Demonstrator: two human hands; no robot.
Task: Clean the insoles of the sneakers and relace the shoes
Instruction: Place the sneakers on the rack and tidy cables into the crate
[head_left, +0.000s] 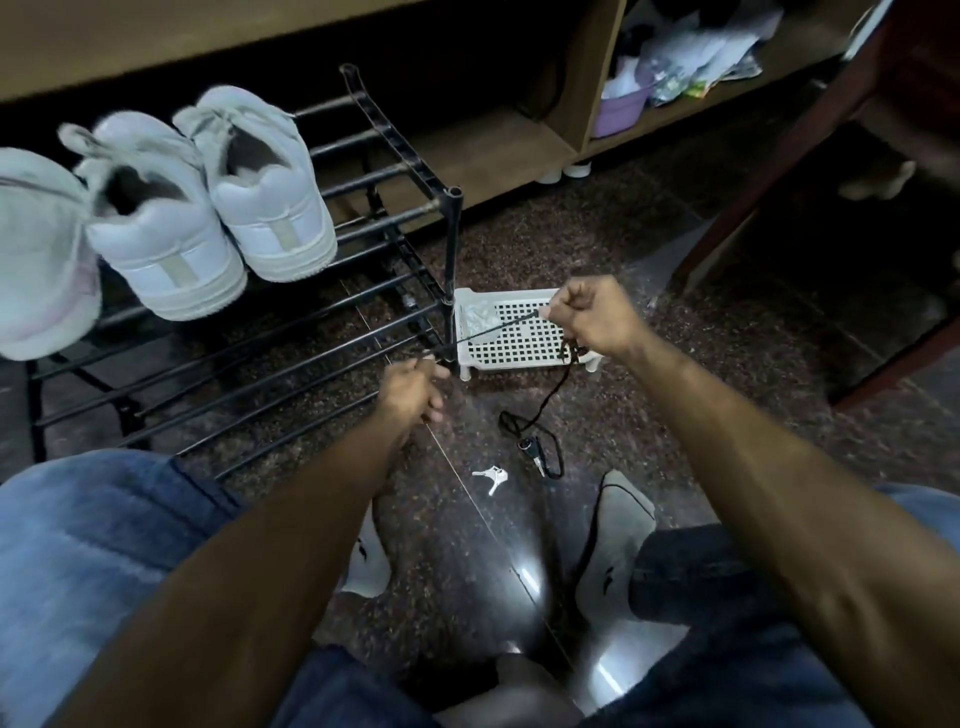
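Below, hands (498, 353) stretching black lace (498, 327), insoles unseen

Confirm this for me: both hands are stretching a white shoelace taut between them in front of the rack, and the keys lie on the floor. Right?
Not quite. The head view shows the shoelace is black, not white. The left hand and right hand do hold it taut between them in front of the rack, and the keys lie on the floor.
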